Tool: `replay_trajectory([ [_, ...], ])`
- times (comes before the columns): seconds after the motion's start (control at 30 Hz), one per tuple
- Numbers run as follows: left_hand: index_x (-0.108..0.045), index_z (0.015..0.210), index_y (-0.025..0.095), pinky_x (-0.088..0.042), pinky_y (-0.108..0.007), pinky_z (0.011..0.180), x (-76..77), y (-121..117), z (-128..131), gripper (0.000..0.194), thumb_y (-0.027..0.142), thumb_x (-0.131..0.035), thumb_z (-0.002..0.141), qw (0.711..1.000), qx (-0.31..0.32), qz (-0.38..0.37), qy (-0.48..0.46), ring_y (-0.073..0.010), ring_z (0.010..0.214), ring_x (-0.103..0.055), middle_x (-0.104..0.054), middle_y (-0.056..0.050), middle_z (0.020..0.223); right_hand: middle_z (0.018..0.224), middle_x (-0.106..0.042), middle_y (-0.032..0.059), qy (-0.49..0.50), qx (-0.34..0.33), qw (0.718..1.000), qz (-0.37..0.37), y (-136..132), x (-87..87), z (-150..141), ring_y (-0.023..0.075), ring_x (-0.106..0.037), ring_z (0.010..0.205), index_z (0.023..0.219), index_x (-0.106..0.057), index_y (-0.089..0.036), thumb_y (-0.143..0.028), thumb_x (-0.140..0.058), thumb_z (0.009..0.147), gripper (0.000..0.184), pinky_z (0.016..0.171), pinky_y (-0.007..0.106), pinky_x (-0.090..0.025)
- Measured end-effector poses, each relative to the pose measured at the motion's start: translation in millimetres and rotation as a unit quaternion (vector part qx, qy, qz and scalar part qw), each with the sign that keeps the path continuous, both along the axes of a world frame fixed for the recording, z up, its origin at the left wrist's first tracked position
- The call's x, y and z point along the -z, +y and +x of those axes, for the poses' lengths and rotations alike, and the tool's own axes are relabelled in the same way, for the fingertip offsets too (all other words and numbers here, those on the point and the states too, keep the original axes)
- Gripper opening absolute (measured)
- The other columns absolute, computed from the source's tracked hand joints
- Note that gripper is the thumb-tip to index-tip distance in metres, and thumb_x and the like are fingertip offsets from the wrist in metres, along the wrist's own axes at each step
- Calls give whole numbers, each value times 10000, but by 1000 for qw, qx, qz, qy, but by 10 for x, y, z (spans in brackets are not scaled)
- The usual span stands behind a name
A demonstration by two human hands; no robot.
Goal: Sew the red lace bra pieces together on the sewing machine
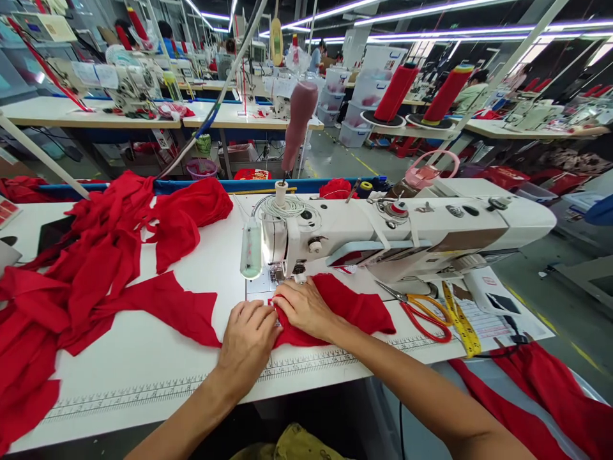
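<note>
My left hand rests on the white sewing table with its fingers curled together at the left edge of a red fabric piece. My right hand presses and grips the same piece, thumb side toward the left hand. A small white-and-red patch, perhaps a label, shows between the two hands; most of it is hidden by the fingers. Just beyond the fingertips stands the needle and presser foot area of the white sewing machine. The fabric spreads to the right, under my right wrist.
A big heap of red cloth covers the table's left side. To the right lie orange-and-red-handled scissors, a yellow tape measure and a paper sheet. A printed ruler runs along the front edge. A bin with red fabric stands lower right.
</note>
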State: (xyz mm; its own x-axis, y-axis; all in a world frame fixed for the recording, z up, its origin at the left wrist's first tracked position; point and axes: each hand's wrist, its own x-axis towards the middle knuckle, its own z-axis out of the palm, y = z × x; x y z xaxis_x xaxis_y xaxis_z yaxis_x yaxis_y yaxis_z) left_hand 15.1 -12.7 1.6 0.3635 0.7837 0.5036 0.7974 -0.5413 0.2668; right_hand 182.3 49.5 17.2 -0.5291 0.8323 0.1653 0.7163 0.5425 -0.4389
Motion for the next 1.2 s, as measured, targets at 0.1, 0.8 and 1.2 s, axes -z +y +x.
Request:
replay_trajectory([
  [0.1, -659, 1111, 161, -373, -494, 1048, 52, -26, -11, 215, 151, -490, 978, 998, 0, 39, 54, -269, 1056, -628, -743, -78, 1065, 1064, -676, 131, -17, 18, 996, 89, -78, -21, 42, 277, -553, 1048, 1140, -644, -182, -208, -444, 1002, 245, 1032, 511, -324],
  [0.8, -663, 1054, 165, -158, -635, 1169, 40, 40, -108, 190, 188, -485, 993, 998, -8, 9, 63, -294, 1159, -630, -743, -71, 1143, 1407, -592, 81, -22, -101, 993, 51, -149, 89, 328, 238, -529, 1309, 1422, -517, -230, -425, -573, 968, 497, 1161, 487, -331],
  [1.2, -634, 1082, 190, -198, -679, 1136, -58, 43, -185, 163, 266, -524, 989, 991, 10, -90, 96, -319, 1226, -566, -686, -58, 1268, 1525, -459, 73, -68, -126, 989, -27, -118, 53, 420, 256, -452, 1385, 1538, -334, -251, -580, -632, 888, 787, 1210, 512, -225],
])
